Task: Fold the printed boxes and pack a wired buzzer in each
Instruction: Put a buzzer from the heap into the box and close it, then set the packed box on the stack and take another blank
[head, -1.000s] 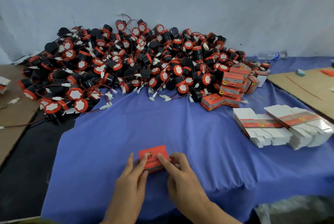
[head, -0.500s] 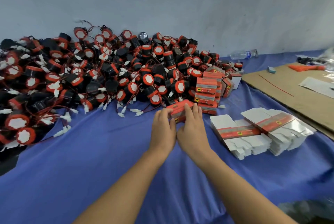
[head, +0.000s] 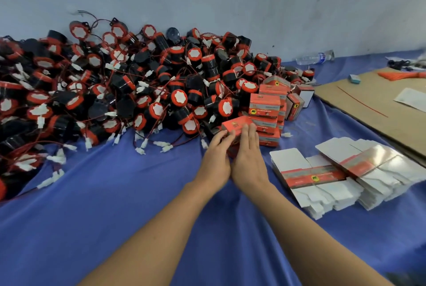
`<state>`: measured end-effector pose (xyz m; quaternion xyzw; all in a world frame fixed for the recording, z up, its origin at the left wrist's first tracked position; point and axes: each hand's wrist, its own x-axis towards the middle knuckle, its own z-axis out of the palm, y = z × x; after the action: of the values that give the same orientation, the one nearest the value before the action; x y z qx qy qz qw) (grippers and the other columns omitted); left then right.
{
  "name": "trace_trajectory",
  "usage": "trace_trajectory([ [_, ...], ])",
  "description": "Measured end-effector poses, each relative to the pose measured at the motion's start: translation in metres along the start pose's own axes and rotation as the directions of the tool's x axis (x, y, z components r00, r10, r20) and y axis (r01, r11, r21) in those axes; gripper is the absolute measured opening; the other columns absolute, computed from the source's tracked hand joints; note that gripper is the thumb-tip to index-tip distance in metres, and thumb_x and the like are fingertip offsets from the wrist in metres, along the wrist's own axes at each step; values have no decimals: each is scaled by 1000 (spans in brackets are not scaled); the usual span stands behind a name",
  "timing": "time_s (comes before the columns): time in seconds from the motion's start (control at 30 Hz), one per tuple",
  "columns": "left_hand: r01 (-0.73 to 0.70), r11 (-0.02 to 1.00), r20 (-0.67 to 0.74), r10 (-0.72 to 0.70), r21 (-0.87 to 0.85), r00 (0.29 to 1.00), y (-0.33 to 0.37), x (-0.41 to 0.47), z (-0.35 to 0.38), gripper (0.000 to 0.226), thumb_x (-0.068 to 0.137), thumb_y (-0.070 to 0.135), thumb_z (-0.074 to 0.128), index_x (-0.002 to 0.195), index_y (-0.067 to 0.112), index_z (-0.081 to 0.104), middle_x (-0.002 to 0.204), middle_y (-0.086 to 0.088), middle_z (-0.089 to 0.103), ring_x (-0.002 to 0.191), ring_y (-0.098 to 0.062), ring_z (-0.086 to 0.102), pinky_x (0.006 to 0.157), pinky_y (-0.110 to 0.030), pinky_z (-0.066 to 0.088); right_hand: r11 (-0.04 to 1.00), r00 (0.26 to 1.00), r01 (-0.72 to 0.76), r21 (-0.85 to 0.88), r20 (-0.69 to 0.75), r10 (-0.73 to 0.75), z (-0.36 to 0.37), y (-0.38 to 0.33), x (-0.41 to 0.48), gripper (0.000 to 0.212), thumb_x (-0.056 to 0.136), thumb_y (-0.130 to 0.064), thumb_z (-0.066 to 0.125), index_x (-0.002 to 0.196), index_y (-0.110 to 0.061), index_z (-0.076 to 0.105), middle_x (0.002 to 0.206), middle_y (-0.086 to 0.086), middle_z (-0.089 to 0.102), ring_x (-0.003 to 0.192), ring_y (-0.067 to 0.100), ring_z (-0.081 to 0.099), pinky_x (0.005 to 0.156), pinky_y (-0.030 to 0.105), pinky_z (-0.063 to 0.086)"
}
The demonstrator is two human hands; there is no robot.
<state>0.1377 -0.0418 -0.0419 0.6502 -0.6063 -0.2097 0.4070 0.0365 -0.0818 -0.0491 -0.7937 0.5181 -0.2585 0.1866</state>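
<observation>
Both arms reach far across the blue cloth (head: 115, 205) to a red box (head: 237, 124) at the near right edge of a large pile of red-and-black wired buzzers (head: 138, 92). The left hand (head: 217, 156) grips the box's near left side; the right hand (head: 250, 156) lies on it with straight fingers. Just right of the box stands a stack of closed red boxes (head: 265, 103). Nearer and further right lie two bundles of flat box blanks (head: 311, 177), beside a cardboard sheet (head: 368, 105).
</observation>
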Motion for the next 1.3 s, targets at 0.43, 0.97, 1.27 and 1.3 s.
trace_trajectory([
  [0.43,264,951,-22,-271,-160,962,118,-48,89,36,95,18,65,127,11,50,126,-11,59,113,-30,60,83,-29,43,860,987,-90,-502,70,144,-130,63,-63,24,89,-11,57,113,-12,64,122,10,66,113,29,58,87,33,36],
  [0.97,201,609,-53,-372,-767,927,106,-107,56,18,96,11,69,99,28,67,94,-13,75,81,-25,66,70,-35,58,999,999,-39,-17,-22,39,-141,45,-87,54,97,-56,54,143,-29,53,153,1,46,147,24,31,122,40,23],
  [1.27,14,910,-402,-197,-413,894,76,-203,-71,22,96,18,70,102,39,71,91,8,72,83,-11,68,73,-21,53,757,996,-66,651,87,12,-90,-89,-135,37,85,-41,80,95,-9,62,115,5,57,95,-2,63,76,16,50],
  [1.3,21,930,-424,-187,-366,886,71,-215,-82,22,95,21,71,102,41,71,92,9,71,86,-11,68,72,-18,52,726,992,-100,680,127,18,-82,-102,-142,39,85,-39,81,98,-7,62,116,6,57,101,5,64,83,25,54],
])
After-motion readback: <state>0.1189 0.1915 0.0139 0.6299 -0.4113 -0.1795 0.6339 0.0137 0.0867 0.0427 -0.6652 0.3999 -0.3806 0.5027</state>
